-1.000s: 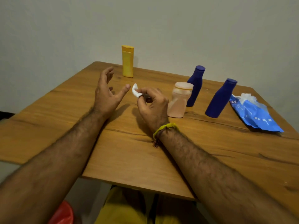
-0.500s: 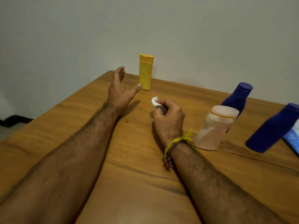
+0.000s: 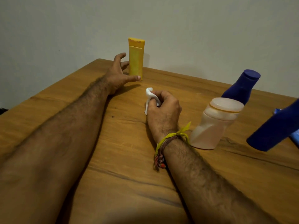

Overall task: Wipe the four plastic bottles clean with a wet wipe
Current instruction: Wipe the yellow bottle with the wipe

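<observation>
Yellow, the tall flat plastic bottle [image 3: 136,59] is standing upright while the left hand [image 3: 117,75] is spreading its fingers around it; whether they touch it I cannot tell. The right hand [image 3: 163,110] is curling its fingers around a crumpled white wet wipe [image 3: 149,96].

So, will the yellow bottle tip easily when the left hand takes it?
Probably yes: the yellow bottle stands tall on a narrow base. Its plastic looks rigid, so it should keep its shape. The left hand reaches it low, so a push there likely slides rather than topples it.
</observation>
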